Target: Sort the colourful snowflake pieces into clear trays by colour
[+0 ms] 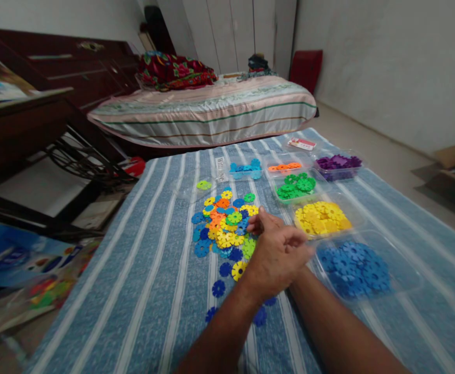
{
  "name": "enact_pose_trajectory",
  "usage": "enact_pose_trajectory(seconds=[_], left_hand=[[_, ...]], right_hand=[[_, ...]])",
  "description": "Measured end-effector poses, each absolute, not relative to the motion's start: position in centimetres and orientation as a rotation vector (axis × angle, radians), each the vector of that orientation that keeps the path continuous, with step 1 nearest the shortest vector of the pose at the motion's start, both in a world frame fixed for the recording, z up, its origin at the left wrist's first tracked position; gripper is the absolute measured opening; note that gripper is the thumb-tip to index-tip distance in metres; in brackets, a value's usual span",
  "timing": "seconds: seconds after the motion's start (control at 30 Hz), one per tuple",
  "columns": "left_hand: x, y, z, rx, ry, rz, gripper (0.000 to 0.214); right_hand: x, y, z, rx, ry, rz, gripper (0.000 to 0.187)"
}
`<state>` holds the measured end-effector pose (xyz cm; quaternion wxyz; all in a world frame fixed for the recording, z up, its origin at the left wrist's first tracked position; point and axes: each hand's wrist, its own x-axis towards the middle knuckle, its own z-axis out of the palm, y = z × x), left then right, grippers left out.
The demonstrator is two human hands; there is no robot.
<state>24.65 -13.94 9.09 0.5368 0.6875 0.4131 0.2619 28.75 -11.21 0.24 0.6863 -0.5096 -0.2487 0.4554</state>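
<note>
My forearms cross, the left one passing over the right. My left hand (276,257) points right, between the box of yellow pieces (323,217) and the box of blue pieces (355,267). Its fingers are bent and slightly apart, with nothing visible in them. Beyond it, partly covered, my right hand (265,222) is at the right edge of a mixed pile of notched plastic discs (225,223). Its fingers are curled inward, and whatever they grip is hidden. Loose dark blue discs (218,288) trail from the pile toward me.
Clear boxes also hold green pieces (297,186), orange pieces (285,167), purple pieces (338,163) and light blue pieces (246,169). A transparent lid or bag (188,184) lies left, near a lime disc (204,185). A bed (211,111) stands behind the striped cloth (133,280).
</note>
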Motion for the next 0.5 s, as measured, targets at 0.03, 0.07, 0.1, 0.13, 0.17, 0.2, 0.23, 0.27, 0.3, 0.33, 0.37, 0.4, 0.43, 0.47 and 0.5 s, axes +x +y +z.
enact_pose_trajectory(seconds=[0.03, 0.07, 0.1, 0.13, 0.17, 0.2, 0.23, 0.27, 0.3, 0.33, 0.37, 0.4, 0.43, 0.47, 0.5], left_hand=[[24.2, -13.8, 8.8, 1.649, 1.011, 0.628, 0.010], [23.7, -13.7, 8.5, 1.659, 1.033, 0.626, 0.009], [23.1, -13.5, 8.1, 1.669, 1.053, 0.619, 0.009], [22.4, -13.4, 7.9, 1.679, 1.073, 0.611, 0.010], [21.7, -13.3, 7.6, 1.688, 1.095, 0.602, 0.010], [21.0, -13.2, 7.4, 1.694, 1.121, 0.597, 0.011], [20.2, -13.1, 7.2, 1.699, 1.154, 0.595, 0.011], [19.5, -13.0, 7.0, 1.703, 1.194, 0.598, 0.012], [18.7, -13.0, 6.8, 1.706, 1.240, 0.609, 0.013], [17.9, -12.9, 6.6, 1.709, 1.289, 0.626, 0.014], [17.2, -12.9, 6.4, 1.712, 1.338, 0.648, 0.014], [16.4, -12.9, 6.1, 1.717, 1.386, 0.672, 0.014], [15.6, -13.0, 5.9, 1.723, 1.431, 0.691, 0.015], [14.9, -13.1, 5.7, 1.731, 1.474, 0.703, 0.016], [14.3, -13.2, 5.5, 1.746, 1.513, 0.707, 0.016]], right_hand=[[28.8, -10.8, 0.3, -1.154, -0.551, 1.041, 0.047], [29.0, -10.3, 0.3, -1.159, -0.562, 1.076, 0.049], [29.2, -9.9, 0.4, -1.160, -0.582, 1.126, 0.051], [29.5, -9.6, 0.4, -1.158, -0.600, 1.183, 0.053], [29.7, -9.3, 0.4, -1.153, -0.610, 1.231, 0.054], [29.8, -9.2, 0.4, -1.146, -0.611, 1.260, 0.055], [29.9, -9.1, 0.4, -1.138, -0.609, 1.271, 0.056], [29.9, -9.1, 0.4, -1.131, -0.606, 1.263, 0.056], [29.9, -9.1, 0.4, -1.128, -0.603, 1.235, 0.056], [29.8, -9.1, 0.4, -1.127, -0.609, 1.213, 0.056], [29.7, -9.2, 0.3, -1.130, -0.618, 1.197, 0.056], [29.7, -9.3, 0.3, -1.135, -0.628, 1.189, 0.056], [29.6, -9.3, 0.2, -1.141, -0.638, 1.186, 0.056], [29.6, -9.3, 0.1, -1.146, -0.648, 1.185, 0.055], [29.6, -9.3, 0.0, -1.150, -0.654, 1.185, 0.055]])
